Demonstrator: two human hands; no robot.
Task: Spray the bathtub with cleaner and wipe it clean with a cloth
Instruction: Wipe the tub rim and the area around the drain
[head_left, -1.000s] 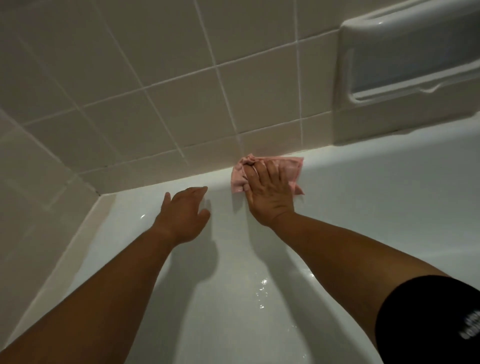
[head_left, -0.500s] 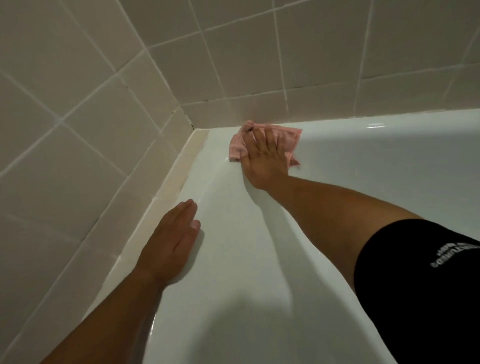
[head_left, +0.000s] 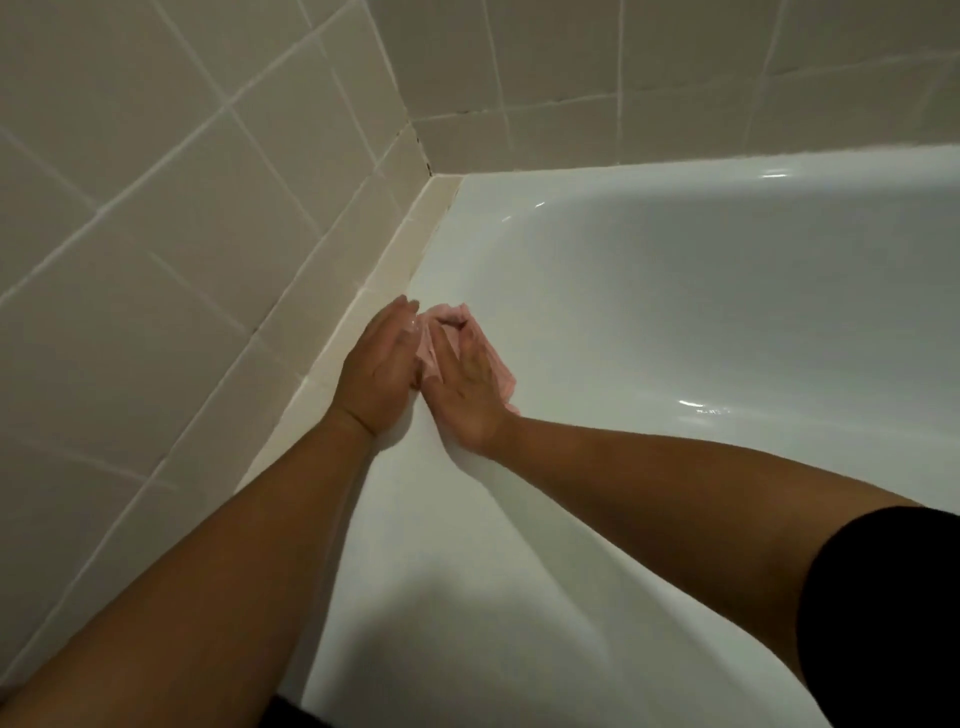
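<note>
Tiled walls meet in a corner above the white bathtub, with a pale sealing strip between tile and tub. Our left grip lies flat and released on the tub's edge beside that strip, touching the right one. Our right grip lies palm-down on the pink cloth, thumb and bent fingertips grasping its bunched end. The cloth sits on the tub's inner slope, mostly covered, its long axis running with the hand toward the corner.
</note>
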